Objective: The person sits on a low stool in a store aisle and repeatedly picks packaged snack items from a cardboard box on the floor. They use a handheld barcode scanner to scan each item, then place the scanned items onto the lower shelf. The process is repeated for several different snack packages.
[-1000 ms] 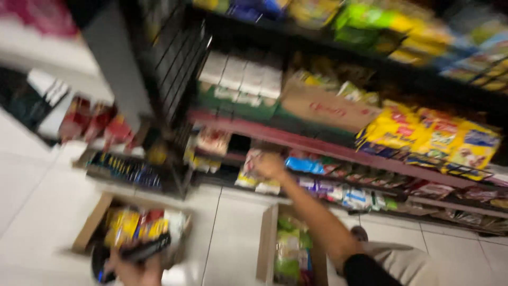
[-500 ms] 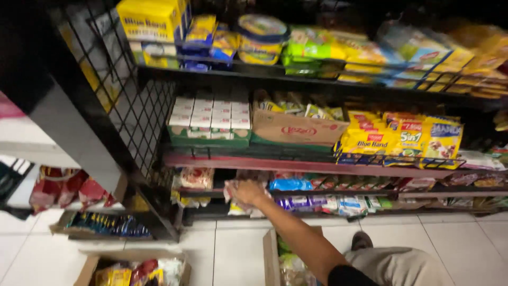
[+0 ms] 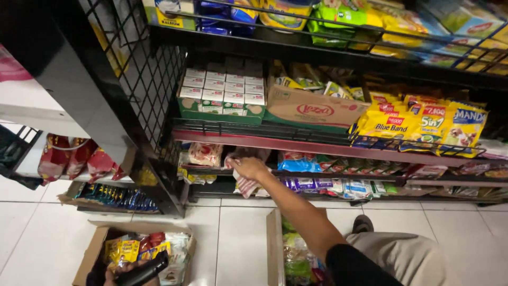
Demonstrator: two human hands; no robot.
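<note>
The person's right hand [image 3: 248, 168] reached out to the low shelf [image 3: 328, 175] of the store rack. Its fingers were closed on a red-and-white striped packet [image 3: 246, 185]. The packet hung down just under the hand, at the front edge of that shelf. Just to the left of the hand lay a pale packet with a reddish picture [image 3: 205, 154]. Just to the right of the hand were blue packets [image 3: 296, 161], and below those some purple ones [image 3: 299, 183]. Above the hand ran a red shelf rail [image 3: 317, 149]. On the shelf over that rail stood a green tray of small white boxes [image 3: 222, 95], a brown cardboard box [image 3: 315, 110] and yellow bags [image 3: 418, 124].

The left hand [image 3: 127, 271] was down at the bottom edge of the view, well apart from the right hand. It was wrapped around a dark long thing [image 3: 143, 271], maybe a marker or a tool; it was too dark to tell. Right by this hand sat an open cardboard box [image 3: 98, 243] on the white floor, with yellow and red snack packets [image 3: 132, 248] inside. Under the right arm stood another open box [image 3: 275, 249] with green bags [image 3: 296, 259] in it. A black wire grid [image 3: 148, 69] stood up and to the left of the right hand.
</note>
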